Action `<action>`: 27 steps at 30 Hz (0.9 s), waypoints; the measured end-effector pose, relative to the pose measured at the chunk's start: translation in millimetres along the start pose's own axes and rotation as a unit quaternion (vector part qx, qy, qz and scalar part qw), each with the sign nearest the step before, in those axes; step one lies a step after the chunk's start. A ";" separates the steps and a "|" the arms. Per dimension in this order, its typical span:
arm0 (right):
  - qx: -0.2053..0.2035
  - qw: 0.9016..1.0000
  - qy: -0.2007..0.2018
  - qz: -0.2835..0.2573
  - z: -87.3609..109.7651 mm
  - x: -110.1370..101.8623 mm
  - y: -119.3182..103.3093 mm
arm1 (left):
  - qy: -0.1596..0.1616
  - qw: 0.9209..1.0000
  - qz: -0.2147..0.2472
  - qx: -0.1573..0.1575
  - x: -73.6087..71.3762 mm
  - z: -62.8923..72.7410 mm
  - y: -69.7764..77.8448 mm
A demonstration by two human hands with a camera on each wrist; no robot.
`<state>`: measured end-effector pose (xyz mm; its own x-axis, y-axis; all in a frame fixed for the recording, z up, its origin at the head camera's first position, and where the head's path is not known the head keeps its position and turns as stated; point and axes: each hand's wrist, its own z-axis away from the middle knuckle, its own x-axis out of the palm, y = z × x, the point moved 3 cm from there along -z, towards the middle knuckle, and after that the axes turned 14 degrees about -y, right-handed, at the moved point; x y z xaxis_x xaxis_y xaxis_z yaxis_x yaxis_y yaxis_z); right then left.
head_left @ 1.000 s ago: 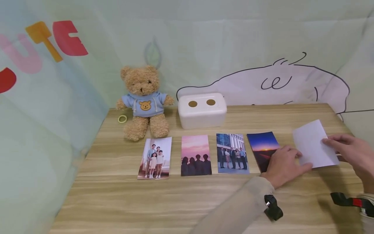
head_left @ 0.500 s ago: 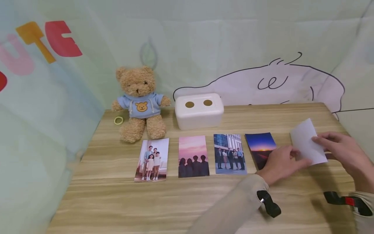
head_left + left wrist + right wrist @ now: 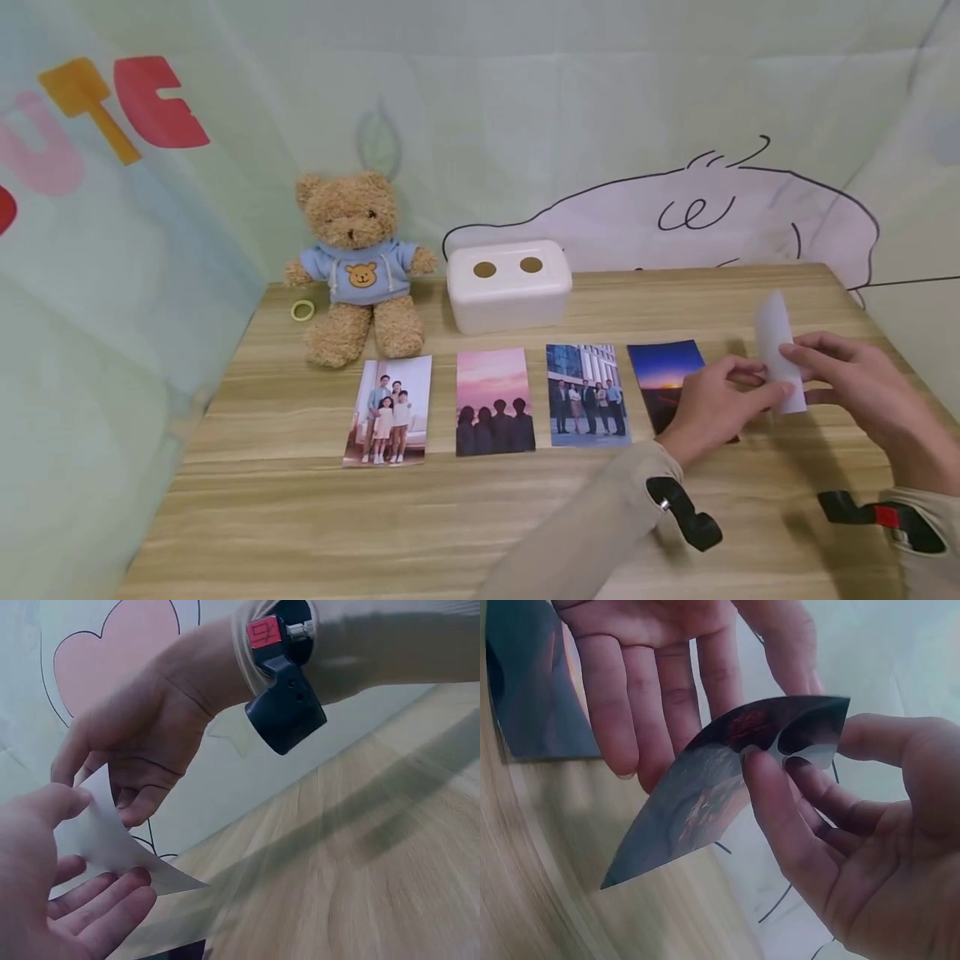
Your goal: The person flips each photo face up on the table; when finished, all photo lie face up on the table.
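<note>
Both hands hold one photo print point(image 3: 772, 329) above the right part of the table. Its plain white back shows in the head and left wrist views. A dark glossy picture covers the other face point(image 3: 686, 799) in the right wrist view, its subject unclear. The print is bent in a curve and stands nearly edge-on to the head camera. At its left edge, my left hand point(image 3: 708, 408) holds it with the thumb on the white back. My right hand point(image 3: 862, 392) pinches it from the right between thumb and fingers. A sunset photo point(image 3: 663, 375) lies partly under my left hand.
To the left lie a photo of a group before a building point(image 3: 588, 396), a pink-sky silhouette photo point(image 3: 495, 400) and a family photo point(image 3: 388, 408). Behind them stand a white box with two holes point(image 3: 510, 300), a teddy bear point(image 3: 360, 275) and a small yellow-green ring point(image 3: 303, 311).
The print has turned from facing the head camera to nearly edge-on and is bent more. My right hand has come in toward my left. The view has shifted slightly to the right.
</note>
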<state>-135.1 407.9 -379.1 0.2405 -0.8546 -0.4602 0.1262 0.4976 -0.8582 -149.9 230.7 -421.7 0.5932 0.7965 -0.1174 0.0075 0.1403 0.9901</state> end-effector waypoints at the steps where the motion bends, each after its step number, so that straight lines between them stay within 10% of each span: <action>1: 0.003 1.000 0.000 0.004 -0.6 1.1 -0.3 | 0.002 1.000 0.005 0.007 -1.4 0.5 0.1; 16: -0.041 0.997 -0.031 -0.055 -4.4 5.7 0.1 | 0.003 0.987 0.158 0.013 -5.4 3.0 3.3; 27: -0.012 1.000 -0.010 0.017 -8.3 8.5 5.5 | 0.052 0.979 0.196 -0.013 -8.8 -0.9 -4.5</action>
<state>-140.4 402.1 -389.6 0.2627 -0.8338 -0.4856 0.0949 0.5231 -0.8470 -155.9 223.5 -425.2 0.4618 0.8472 0.2626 -0.2256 -0.1742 0.9585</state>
